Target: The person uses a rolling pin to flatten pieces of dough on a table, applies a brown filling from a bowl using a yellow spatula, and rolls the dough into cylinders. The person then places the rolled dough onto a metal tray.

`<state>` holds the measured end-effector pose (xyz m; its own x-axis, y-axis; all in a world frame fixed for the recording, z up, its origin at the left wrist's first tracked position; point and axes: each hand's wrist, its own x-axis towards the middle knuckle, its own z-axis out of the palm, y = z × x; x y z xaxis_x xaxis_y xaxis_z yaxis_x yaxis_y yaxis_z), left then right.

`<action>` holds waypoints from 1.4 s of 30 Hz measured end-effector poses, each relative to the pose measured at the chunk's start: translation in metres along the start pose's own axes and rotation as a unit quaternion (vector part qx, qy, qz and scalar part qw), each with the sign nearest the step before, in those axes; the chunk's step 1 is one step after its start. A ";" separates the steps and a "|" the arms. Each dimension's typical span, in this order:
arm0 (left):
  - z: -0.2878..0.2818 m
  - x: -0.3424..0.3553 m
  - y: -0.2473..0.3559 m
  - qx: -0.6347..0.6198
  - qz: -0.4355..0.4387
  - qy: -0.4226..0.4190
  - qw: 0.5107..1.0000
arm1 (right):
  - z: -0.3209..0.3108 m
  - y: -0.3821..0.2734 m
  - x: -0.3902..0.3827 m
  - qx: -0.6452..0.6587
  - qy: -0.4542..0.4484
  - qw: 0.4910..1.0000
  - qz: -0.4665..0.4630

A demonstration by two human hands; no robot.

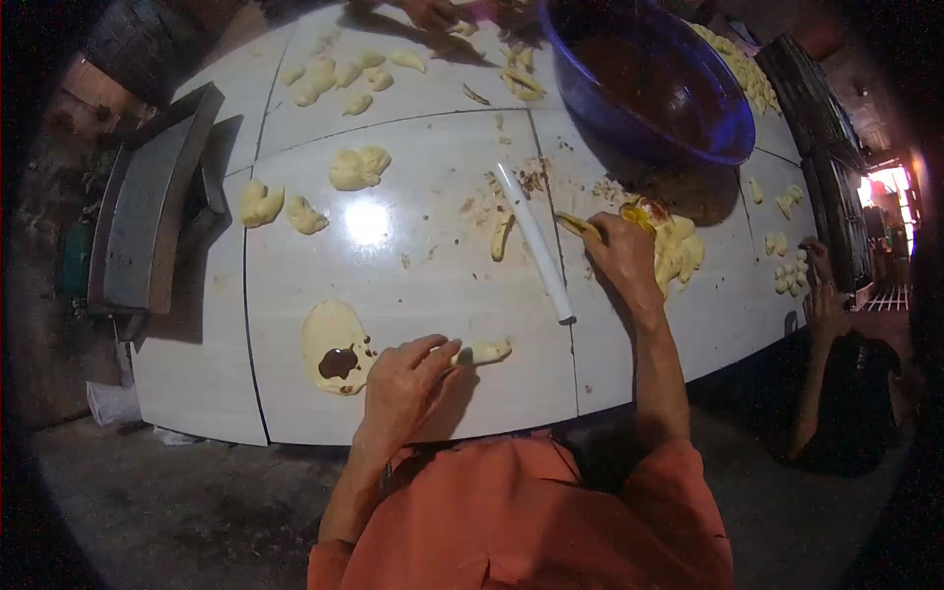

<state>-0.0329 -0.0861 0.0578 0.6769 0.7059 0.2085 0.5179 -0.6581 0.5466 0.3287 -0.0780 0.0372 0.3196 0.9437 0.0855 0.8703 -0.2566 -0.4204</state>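
Note:
My left hand [401, 382] is low over the near side of the white table, fingers together at the left end of a small elongated dough piece [485, 351]. Just left of it lies a flattened dough round [324, 324] with a dark brown filling [338, 363] on it. My right hand [626, 258] is closed around a thin tan strip [577, 225] whose exact kind I cannot make out. Right beside that hand sits a heap of pale dough [678, 251] with a glossy yellow-orange patch [644, 214]. Between my hands lies a smooth white rod [534, 241].
A large blue basin [733, 138] with brown contents stands at the far right. Dough lumps [360, 167] are scattered across the far left, and metal trays [147, 211] stand at the left edge. Other people's hands [824, 295] show at the right and far edges.

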 end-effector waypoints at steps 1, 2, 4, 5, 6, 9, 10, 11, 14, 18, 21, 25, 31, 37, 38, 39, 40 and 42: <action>0.002 -0.001 0.001 0.001 -0.002 0.002 1.000 | -0.005 -0.004 0.001 0.045 -0.032 0.997 0.046; 0.003 0.000 0.004 -0.002 0.007 0.007 1.000 | 0.003 0.007 -0.001 0.114 0.020 0.993 0.022; 0.004 0.004 0.011 -0.010 0.014 0.009 1.000 | -0.007 -0.003 -0.001 0.253 -0.028 0.959 0.122; 0.006 0.005 0.012 -0.011 0.013 0.011 1.000 | -0.015 -0.009 -0.001 0.384 -0.075 0.894 0.220; 0.008 0.006 0.012 -0.013 0.014 0.006 1.000 | -0.025 -0.014 -0.005 0.391 -0.098 0.889 0.218; 0.006 0.005 0.016 -0.009 0.009 0.004 1.000 | -0.020 -0.034 -0.008 0.514 -0.051 0.826 0.223; 0.005 0.004 0.017 -0.020 -0.008 0.002 1.000 | -0.015 -0.025 -0.007 0.519 -0.077 0.834 0.169; 0.004 0.003 0.019 -0.029 -0.028 0.000 0.999 | -0.013 -0.026 -0.010 0.524 -0.088 0.831 0.165; -0.001 -0.001 0.019 -0.039 -0.039 0.019 0.998 | -0.032 -0.070 -0.034 0.497 -0.097 0.830 0.233; -0.013 -0.036 -0.002 -0.029 -0.062 0.038 0.997 | -0.015 -0.106 -0.061 0.470 -0.165 0.845 0.195; -0.033 -0.077 -0.019 -0.029 -0.097 0.043 0.994 | 0.025 -0.132 -0.077 0.424 -0.240 0.870 0.080; -0.053 -0.124 -0.057 0.030 -0.159 0.079 0.984 | 0.058 -0.197 -0.088 0.394 -0.325 0.859 -0.005; -0.086 -0.131 -0.100 0.009 -0.153 0.098 0.983 | 0.092 -0.266 -0.096 0.307 -0.285 0.898 -0.136; -0.086 -0.104 -0.132 -0.028 -0.056 0.083 0.995 | 0.103 -0.277 -0.108 0.268 -0.229 0.926 -0.132; -0.087 -0.098 -0.135 -0.034 -0.053 0.051 0.997 | 0.099 -0.278 -0.107 0.222 -0.226 0.938 -0.142; -0.086 -0.094 -0.140 -0.040 -0.051 0.048 0.997 | 0.098 -0.279 -0.107 0.177 -0.222 0.946 -0.154; -0.086 -0.090 -0.144 -0.034 -0.030 0.045 0.998 | 0.100 -0.280 -0.108 0.147 -0.209 0.954 -0.159; -0.081 -0.089 -0.150 -0.034 -0.005 0.039 0.999 | 0.105 -0.282 -0.111 0.128 -0.183 0.961 -0.160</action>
<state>-0.2137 -0.0287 0.0229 0.6283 0.7318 0.2639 0.4854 -0.6339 0.6022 0.0086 -0.0886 0.0510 -0.1436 0.9881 -0.0553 0.7660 0.0756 -0.6383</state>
